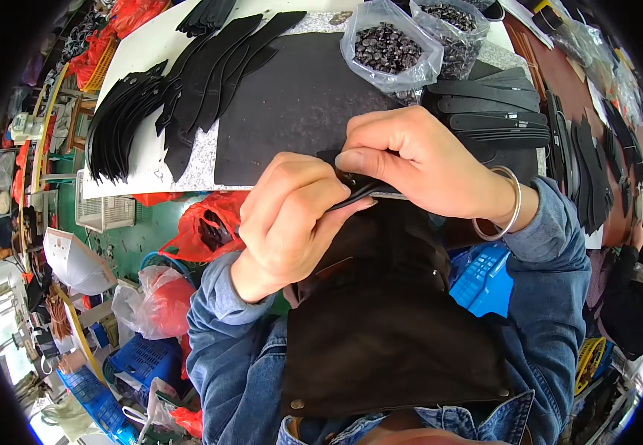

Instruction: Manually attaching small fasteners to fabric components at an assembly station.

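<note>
My left hand (288, 219) and my right hand (414, 159) meet above the near edge of the table. Between them they pinch a small black leather strip (357, 191), much of it hidden by my fingers. A tiny metallic glint shows on the strip near my right thumb. Beyond my hands lies a dark mat (284, 96). Two clear plastic bags full of small shiny dark pieces stand behind my right hand, a nearer bag (388, 50) and a farther bag (451, 33).
Fanned black strips (125, 122) and curved black pieces (214, 67) cover the table's left side. Stacked black straps (492, 111) lie at the right. Beside the table are a red plastic bag (206, 226), a white crate (103, 204) and a blue basket (485, 274). Another person (633, 297) sits far right.
</note>
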A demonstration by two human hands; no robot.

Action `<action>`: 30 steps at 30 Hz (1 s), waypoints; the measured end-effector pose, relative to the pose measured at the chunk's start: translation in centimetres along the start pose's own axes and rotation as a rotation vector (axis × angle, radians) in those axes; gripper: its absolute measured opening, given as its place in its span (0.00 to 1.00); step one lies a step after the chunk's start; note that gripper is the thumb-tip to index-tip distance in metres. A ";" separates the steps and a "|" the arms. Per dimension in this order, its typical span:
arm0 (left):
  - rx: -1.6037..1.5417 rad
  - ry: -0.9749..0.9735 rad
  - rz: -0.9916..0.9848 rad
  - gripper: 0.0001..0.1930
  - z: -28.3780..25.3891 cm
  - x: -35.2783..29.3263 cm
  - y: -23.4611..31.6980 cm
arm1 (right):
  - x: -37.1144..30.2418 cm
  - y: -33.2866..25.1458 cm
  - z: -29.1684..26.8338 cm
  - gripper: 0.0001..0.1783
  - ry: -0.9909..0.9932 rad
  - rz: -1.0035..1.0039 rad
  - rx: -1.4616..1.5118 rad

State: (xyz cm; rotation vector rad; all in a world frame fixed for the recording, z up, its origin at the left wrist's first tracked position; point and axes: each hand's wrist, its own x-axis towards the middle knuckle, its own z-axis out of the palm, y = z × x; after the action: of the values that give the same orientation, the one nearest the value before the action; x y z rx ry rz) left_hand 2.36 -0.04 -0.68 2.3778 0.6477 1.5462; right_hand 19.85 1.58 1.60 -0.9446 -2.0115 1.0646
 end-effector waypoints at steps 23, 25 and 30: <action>-0.029 -0.007 -0.207 0.14 -0.6 -0.5 0.9 | -1.7 -0.4 2.1 0.17 0.250 -0.462 -0.492; -0.013 0.032 -0.209 0.13 -1.6 -0.4 0.7 | -1.6 -0.8 1.2 0.13 0.192 -0.473 -0.524; 0.051 0.242 -0.526 0.17 -6.9 -0.8 0.2 | -3.5 -0.8 -4.1 0.06 -0.017 -0.181 -0.709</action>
State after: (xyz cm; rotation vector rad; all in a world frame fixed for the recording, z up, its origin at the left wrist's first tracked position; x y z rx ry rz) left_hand -4.17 -0.93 1.65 1.8452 1.2553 1.5838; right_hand 24.74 -0.02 3.43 -1.0584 -2.4819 0.2415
